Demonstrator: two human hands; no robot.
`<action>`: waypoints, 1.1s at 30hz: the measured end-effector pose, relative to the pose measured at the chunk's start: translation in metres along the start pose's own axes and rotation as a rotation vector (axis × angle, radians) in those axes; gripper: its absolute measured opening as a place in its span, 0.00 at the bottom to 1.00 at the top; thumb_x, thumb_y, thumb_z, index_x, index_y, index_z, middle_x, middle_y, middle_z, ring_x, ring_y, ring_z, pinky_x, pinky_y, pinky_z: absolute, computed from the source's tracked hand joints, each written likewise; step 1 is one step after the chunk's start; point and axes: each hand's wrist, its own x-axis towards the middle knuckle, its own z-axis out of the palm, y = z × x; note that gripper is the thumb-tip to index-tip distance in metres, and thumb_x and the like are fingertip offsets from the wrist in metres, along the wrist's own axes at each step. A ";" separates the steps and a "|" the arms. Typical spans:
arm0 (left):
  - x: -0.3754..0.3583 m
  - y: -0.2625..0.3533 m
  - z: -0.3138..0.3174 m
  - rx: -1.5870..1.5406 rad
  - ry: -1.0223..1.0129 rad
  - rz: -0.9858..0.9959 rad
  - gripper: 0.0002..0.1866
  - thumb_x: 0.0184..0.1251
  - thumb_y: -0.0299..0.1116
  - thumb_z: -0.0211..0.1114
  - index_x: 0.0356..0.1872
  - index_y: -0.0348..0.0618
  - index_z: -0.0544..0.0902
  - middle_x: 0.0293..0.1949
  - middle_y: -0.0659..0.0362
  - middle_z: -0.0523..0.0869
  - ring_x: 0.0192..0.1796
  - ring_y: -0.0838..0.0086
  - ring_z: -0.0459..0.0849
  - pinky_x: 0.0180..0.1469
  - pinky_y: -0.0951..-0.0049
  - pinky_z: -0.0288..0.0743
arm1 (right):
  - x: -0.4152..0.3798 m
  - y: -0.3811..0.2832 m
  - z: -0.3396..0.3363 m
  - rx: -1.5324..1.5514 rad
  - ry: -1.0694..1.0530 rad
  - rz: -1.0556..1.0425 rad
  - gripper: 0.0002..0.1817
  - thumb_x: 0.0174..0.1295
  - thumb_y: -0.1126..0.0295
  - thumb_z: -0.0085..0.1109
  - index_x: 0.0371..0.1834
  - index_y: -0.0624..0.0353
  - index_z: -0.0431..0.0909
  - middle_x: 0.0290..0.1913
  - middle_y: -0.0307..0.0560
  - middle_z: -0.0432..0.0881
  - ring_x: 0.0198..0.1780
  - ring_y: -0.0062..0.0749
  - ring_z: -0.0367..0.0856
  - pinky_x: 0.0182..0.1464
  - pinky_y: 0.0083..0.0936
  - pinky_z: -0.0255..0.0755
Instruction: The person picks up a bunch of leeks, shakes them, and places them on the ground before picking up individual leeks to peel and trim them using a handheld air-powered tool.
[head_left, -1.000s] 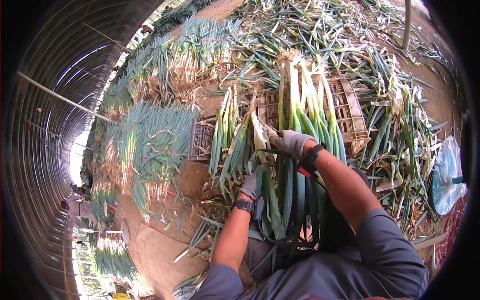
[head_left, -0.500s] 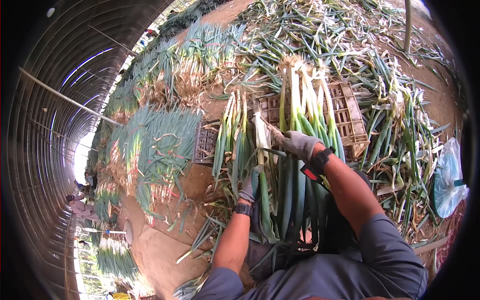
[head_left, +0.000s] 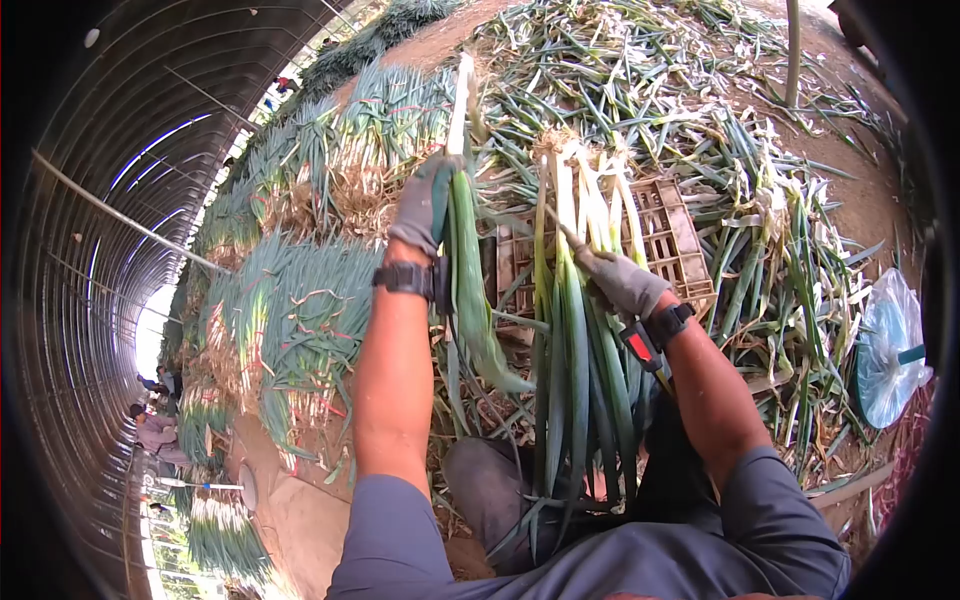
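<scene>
My left hand (head_left: 425,205), gloved in grey and green, is closed around the stem of a long green onion (head_left: 465,260). Its white root end points up and away, and its leaves hang toward my knees. My right hand (head_left: 628,285), in a grey glove, is closed on a thin brown rod-like tool (head_left: 566,232) whose exact kind I cannot make out. Directly beneath the right hand, several green onions (head_left: 575,330) lie side by side, roots away from me, over a brown plastic crate (head_left: 680,235). A red and black piece (head_left: 640,345) shows near the right wrist.
Tied bundles of green onions (head_left: 310,300) stand to the left. A heap of loose leaves and trimmings (head_left: 640,70) spreads across the back and right. A clear plastic bag (head_left: 893,350) sits at far right. Other people (head_left: 155,430) are at the far left under the arched roof.
My left hand has moved up and left, carrying the green onion away from the right hand. The right hand has shifted slightly right. The green onions over the dark crate's near side are no longer visible there.
</scene>
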 end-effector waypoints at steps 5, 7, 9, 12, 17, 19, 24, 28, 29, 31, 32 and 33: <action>-0.001 -0.041 0.048 -0.433 -0.045 -0.433 0.22 0.76 0.55 0.63 0.44 0.43 0.84 0.34 0.60 0.83 0.33 0.72 0.81 0.38 0.68 0.79 | -0.003 -0.010 -0.012 0.014 0.005 0.049 0.38 0.73 0.28 0.47 0.37 0.58 0.75 0.24 0.39 0.75 0.19 0.24 0.74 0.21 0.27 0.66; -0.026 -0.099 0.099 -0.568 -0.107 -0.592 0.19 0.70 0.53 0.68 0.42 0.46 0.85 0.33 0.60 0.84 0.31 0.73 0.80 0.35 0.70 0.78 | 0.004 -0.001 -0.009 0.034 -0.026 0.041 0.38 0.74 0.28 0.47 0.37 0.58 0.75 0.23 0.39 0.74 0.18 0.24 0.73 0.19 0.27 0.64; -0.065 -0.122 0.137 -0.177 -0.167 -0.439 0.24 0.73 0.53 0.65 0.49 0.39 0.87 0.44 0.54 0.90 0.43 0.66 0.85 0.49 0.64 0.81 | 0.006 -0.006 0.001 0.060 -0.072 0.066 0.37 0.74 0.29 0.47 0.38 0.58 0.75 0.23 0.39 0.74 0.17 0.24 0.72 0.17 0.27 0.63; -0.130 -0.130 0.165 0.175 -0.148 -0.542 0.28 0.74 0.54 0.64 0.66 0.49 0.84 0.60 0.50 0.89 0.62 0.57 0.87 0.67 0.60 0.78 | 0.007 -0.010 0.016 0.066 -0.095 0.077 0.35 0.75 0.32 0.51 0.44 0.59 0.76 0.26 0.40 0.76 0.17 0.25 0.72 0.16 0.27 0.64; -0.163 -0.158 0.105 0.407 0.129 -0.622 0.21 0.72 0.47 0.64 0.61 0.53 0.87 0.58 0.52 0.90 0.59 0.50 0.87 0.64 0.54 0.80 | 0.022 0.000 0.038 -0.135 -0.306 0.117 0.37 0.75 0.33 0.51 0.56 0.63 0.78 0.28 0.41 0.77 0.22 0.26 0.78 0.19 0.27 0.70; -0.162 -0.197 0.085 0.606 0.058 -0.734 0.21 0.72 0.48 0.64 0.61 0.54 0.87 0.59 0.53 0.88 0.59 0.50 0.87 0.62 0.53 0.81 | -0.001 -0.032 0.051 -0.192 -0.316 0.153 0.36 0.75 0.33 0.49 0.43 0.63 0.77 0.25 0.42 0.76 0.21 0.27 0.74 0.23 0.30 0.67; -0.142 -0.246 0.087 1.005 -0.082 -0.674 0.23 0.70 0.50 0.67 0.61 0.52 0.84 0.59 0.50 0.83 0.56 0.52 0.88 0.57 0.52 0.83 | 0.020 -0.020 0.065 -0.337 -0.343 0.114 0.35 0.77 0.35 0.45 0.50 0.63 0.77 0.24 0.44 0.77 0.19 0.26 0.77 0.17 0.26 0.68; -0.111 -0.260 0.092 1.088 -0.106 -0.672 0.29 0.64 0.54 0.72 0.61 0.49 0.83 0.58 0.48 0.82 0.54 0.54 0.89 0.58 0.56 0.83 | 0.031 -0.019 0.061 -0.327 -0.348 0.140 0.35 0.77 0.35 0.45 0.49 0.63 0.77 0.24 0.43 0.77 0.20 0.26 0.78 0.18 0.26 0.69; -0.105 -0.264 0.094 1.086 -0.105 -0.682 0.31 0.62 0.55 0.72 0.61 0.49 0.82 0.58 0.48 0.82 0.54 0.54 0.89 0.59 0.57 0.83 | 0.029 -0.024 0.060 -0.338 -0.339 0.160 0.35 0.77 0.35 0.45 0.49 0.63 0.77 0.25 0.43 0.77 0.21 0.26 0.78 0.18 0.26 0.70; -0.096 -0.267 0.094 1.011 -0.082 -0.723 0.35 0.58 0.56 0.74 0.63 0.47 0.81 0.61 0.46 0.82 0.57 0.52 0.88 0.60 0.55 0.82 | 0.030 -0.028 0.058 -0.360 -0.336 0.171 0.35 0.77 0.35 0.45 0.48 0.63 0.77 0.26 0.43 0.77 0.22 0.26 0.79 0.19 0.26 0.71; -0.092 -0.267 0.094 0.977 -0.088 -0.743 0.36 0.58 0.56 0.74 0.64 0.47 0.81 0.63 0.44 0.82 0.58 0.52 0.88 0.60 0.55 0.82 | 0.032 -0.027 0.057 -0.373 -0.341 0.164 0.35 0.77 0.35 0.45 0.48 0.63 0.77 0.26 0.43 0.77 0.23 0.26 0.79 0.20 0.27 0.71; -0.090 -0.255 0.093 0.944 -0.099 -0.764 0.36 0.57 0.55 0.74 0.64 0.47 0.80 0.64 0.43 0.82 0.59 0.52 0.88 0.60 0.55 0.82 | 0.032 -0.025 0.056 -0.382 -0.348 0.161 0.35 0.78 0.35 0.45 0.47 0.63 0.77 0.27 0.43 0.78 0.23 0.26 0.79 0.20 0.27 0.72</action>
